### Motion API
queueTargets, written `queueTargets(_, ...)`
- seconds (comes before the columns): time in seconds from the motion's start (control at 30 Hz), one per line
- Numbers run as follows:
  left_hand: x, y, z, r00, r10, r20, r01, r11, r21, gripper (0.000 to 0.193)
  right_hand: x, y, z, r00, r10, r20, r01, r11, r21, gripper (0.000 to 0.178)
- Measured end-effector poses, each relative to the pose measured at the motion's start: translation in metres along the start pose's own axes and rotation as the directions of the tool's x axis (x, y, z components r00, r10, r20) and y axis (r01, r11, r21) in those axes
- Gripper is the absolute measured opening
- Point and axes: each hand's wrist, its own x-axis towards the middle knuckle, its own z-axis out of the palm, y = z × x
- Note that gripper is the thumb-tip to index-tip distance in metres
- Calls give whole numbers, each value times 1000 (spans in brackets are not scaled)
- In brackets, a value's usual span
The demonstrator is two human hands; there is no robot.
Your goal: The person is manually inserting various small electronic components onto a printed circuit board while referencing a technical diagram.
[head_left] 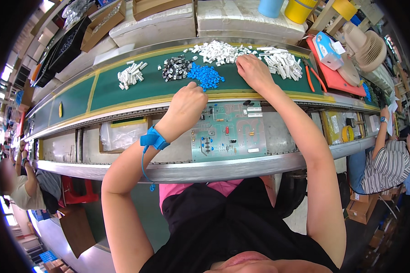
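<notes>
My left hand [185, 109], with a blue wrist strap [154, 138] on its wrist, is closed at the near edge of a pile of small blue components [207, 75]. Its fingertips are mostly hidden, so what they hold does not show. Farther right, my right hand [255, 73] is closed too, its curled fingers at the edge of a heap of small white parts [219, 52]. Whether anything is in it is hidden. Between my forearms lies a green circuit board [234, 136] with several components on it, spanning the rails of the line.
Black and grey parts [176, 68] lie left of the blue pile. White blocks form heaps at left [131, 75] and right [282, 63]. Red-handled pliers [312, 75] rest at the right, near a fan [362, 45]. Co-workers sit at left [29, 186] and right [385, 159].
</notes>
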Motion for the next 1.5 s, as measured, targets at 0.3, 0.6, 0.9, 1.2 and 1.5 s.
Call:
queueTargets(0.3, 7, 2, 0, 996, -30, 89, 28, 999, 30, 8, -6, -9, -18, 993, 98, -60, -83, 973, 214, 15)
queueTargets(0.6, 40, -11, 0, 974, -216, -72, 201, 964, -176, 14, -41, -67, -65, 913, 175, 367, -364, 757, 543, 17)
queueTargets(0.9, 95, -25, 36, 925, -140, -353, 170, 984, 57, 16, -58, -87, -63, 927, -87, 366, -35, 948, 315, 13)
queueTargets(1.2, 105, -36, 40, 932, -281, -231, 262, 959, -108, 16, -59, -89, -59, 929, -100, 357, -8, 957, 291, 15)
queueTargets(1.5, 62, -5, -11, 924, -336, 180, 236, 133, -963, 22, -33, -51, -69, 954, 19, 301, -106, 955, 278, 17)
